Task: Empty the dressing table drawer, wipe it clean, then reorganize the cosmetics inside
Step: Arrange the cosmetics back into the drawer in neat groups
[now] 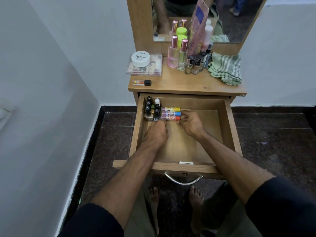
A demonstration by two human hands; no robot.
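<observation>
The wooden drawer (pixel 229 127) is pulled out below the dressing table top (pixel 188 82). In its back left corner stand several nail polish bottles (pixel 151 110). Beside them lie three tubes side by side: yellow-capped (pixel 171 109), blue-capped (pixel 171 113) and red-capped (pixel 170 118). My left hand (pixel 156 134) rests on the drawer floor, its fingertips touching the bottles and the left end of the red-capped tube. My right hand (pixel 190 123) is curled, with its fingertips at the capped ends of the blue and red tubes. Whether either hand grips a tube is unclear.
On the table top: a clear box (pixel 144 69) with a white nail polish remover jar (pixel 140 58) on it, a small tube with a black cap (pixel 141 82), perfume bottles (pixel 177 53), more nail polish bottles (pixel 195 64), a green striped cloth (pixel 225 69). A mirror (pixel 239 17) behind.
</observation>
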